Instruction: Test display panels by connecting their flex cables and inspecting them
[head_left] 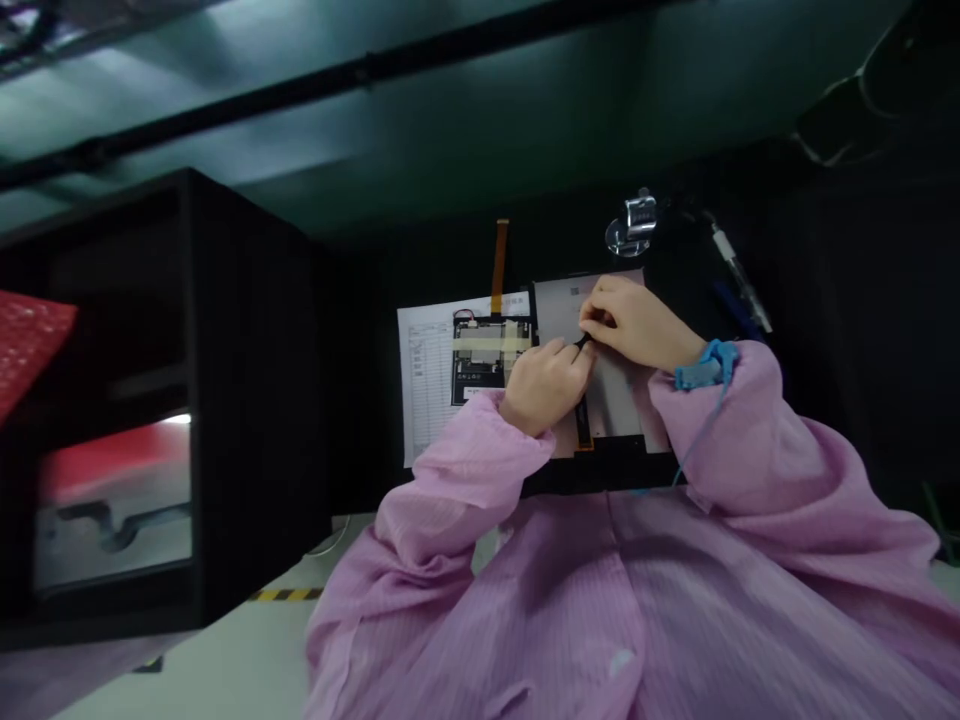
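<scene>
My left hand is closed, its fingertips pressed together over a flat pale grey panel. My right hand is curled in a pinch just above and to the right, its fingertips almost meeting the left ones. A small dark bit shows between the two hands, too small to name. Below the left fingers a black flat strip with an orange end runs down the panel; its upper part is hidden by the hand. A blue wrist strap is round my right wrist.
Left of the panel, a printed sheet lies under a dark electronic module with yellowish tape and an orange ribbon cable. Behind are a metal clicker-like device and a white pen. A black shelf box stands left.
</scene>
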